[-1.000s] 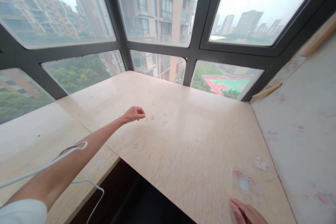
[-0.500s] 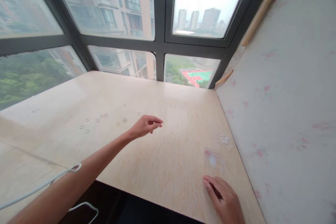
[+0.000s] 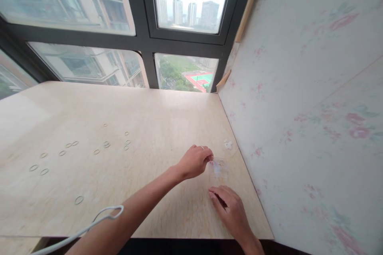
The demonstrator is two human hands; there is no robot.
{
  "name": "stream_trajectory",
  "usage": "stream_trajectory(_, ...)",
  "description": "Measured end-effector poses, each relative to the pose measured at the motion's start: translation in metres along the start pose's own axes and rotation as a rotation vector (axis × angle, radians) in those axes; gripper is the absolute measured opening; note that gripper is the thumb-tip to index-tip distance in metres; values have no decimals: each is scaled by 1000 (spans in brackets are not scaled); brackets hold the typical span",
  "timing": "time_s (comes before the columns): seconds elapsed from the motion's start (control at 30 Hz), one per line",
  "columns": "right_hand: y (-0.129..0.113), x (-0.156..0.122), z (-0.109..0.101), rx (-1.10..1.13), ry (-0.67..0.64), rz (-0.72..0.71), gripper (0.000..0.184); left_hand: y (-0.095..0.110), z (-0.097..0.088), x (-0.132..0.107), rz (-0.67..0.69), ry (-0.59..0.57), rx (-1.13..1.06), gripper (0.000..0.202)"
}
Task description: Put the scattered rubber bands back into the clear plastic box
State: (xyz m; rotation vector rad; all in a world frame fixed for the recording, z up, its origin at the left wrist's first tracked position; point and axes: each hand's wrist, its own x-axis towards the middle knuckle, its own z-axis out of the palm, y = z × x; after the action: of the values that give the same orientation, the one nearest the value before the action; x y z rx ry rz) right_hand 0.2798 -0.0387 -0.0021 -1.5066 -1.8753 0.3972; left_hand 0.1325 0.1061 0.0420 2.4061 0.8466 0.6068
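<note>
The surface [image 3: 161, 111] is a pale beige slab with faint veining and a slight sheen; small thin rings [image 3: 106, 144] lie flat and scattered over its left half, most in a loose band running from the left side toward the middle, a few touching in pairs; a lone ring [image 3: 79, 200] lies apart from them, nearer the front edge; close to the right edge lies a small clear pouch [image 3: 218, 167]; just behind it sits a tiny pale flower-shaped piece [image 3: 228, 144].
</note>
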Motion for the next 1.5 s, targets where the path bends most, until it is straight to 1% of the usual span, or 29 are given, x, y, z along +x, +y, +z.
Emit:
stream_trajectory(0.07, 0, 1, 0, 19, -1, 10, 26, 5, 13, 7, 31, -44, 77, 16)
stream_trajectory(0.13, 0, 1, 0, 38, -4, 25, 25, 8, 23, 12, 51, -49, 111, 18)
stream_trajectory(0.27, -1, 2, -1, 75, -2, 62, 23, 7, 33, 23, 95, -49, 123, 17)
stream_trajectory(0.37, -2, 2, -2, 88, 6, 75, 21, 4, 36, 29, 117, -39, 97, 16)
stream_trajectory(0.53, -2, 3, -2, 73, 14, 81, 21, 0, 41, 33, 155, -24, 57, 21)
stream_trajectory(0.73, -3, 3, -3, 85, 12, 88, 22, -4, 46, 32, 141, -41, 70, 23)
stream_trajectory(0.87, -3, 3, -3, 95, 5, 92, 21, -4, 44, 32, 135, -34, 63, 21)
stream_trajectory(0.97, -2, 2, -3, 104, -4, 88, 22, -5, 37, 29, 117, -4, 38, 20)
stream_trajectory(1.07, -2, 1, -3, 98, -9, 86, 23, -11, 27, 18, 84, 59, -6, 17)
stream_trajectory(1.17, -1, 1, -2, 70, -7, 73, 25, -25, 14, -2, 18, 154, -63, 11)
stream_trajectory(1.33, 3, -1, 1, 35, 25, 10, 27, -50, -8, -50, -163, 312, -117, 11)
stream_trajectory(1.43, 7, -3, 1, 46, 33, -25, 27, -55, -19, -81, -248, 392, -120, 12)
stream_trajectory(1.5, 9, -4, 0, 72, 11, -33, 26, -54, -25, -102, -292, 434, -126, 12)
